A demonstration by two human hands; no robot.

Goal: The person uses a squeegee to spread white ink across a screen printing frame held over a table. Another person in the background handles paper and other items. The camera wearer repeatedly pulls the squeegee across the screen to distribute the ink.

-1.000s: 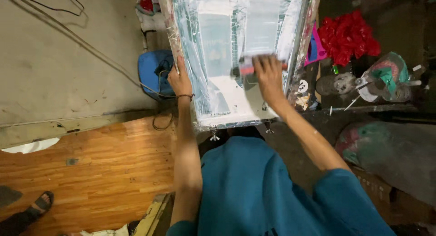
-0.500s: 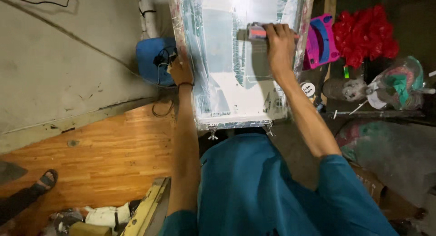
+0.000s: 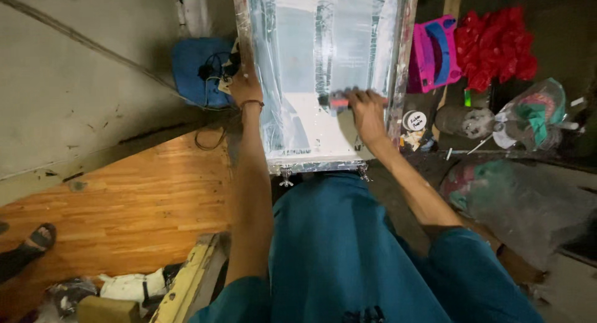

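Observation:
A screen-printing frame (image 3: 401, 62) with a pale, shiny mesh lies flat in front of me. My right hand (image 3: 367, 108) is closed around a squeegee with a red handle (image 3: 339, 101), which rests on the lower right part of the mesh. My left hand (image 3: 245, 87) grips the frame's left rail, a thin band around its wrist. White ink covers the mesh below the squeegee. My teal shirt (image 3: 348, 254) fills the bottom of the view.
A pink and blue plastic item (image 3: 432, 52), a red crinkled bag (image 3: 494, 43), a small round tub (image 3: 415, 121) and a wrapped bundle (image 3: 535, 111) lie right of the frame. A blue box with cables (image 3: 199, 71) sits left. Another person's sandalled foot (image 3: 40, 236) stands on wooden flooring.
My right hand has drawn the squeegee back down the mesh toward me from its higher spot. My left hand stays on the frame's left rail.

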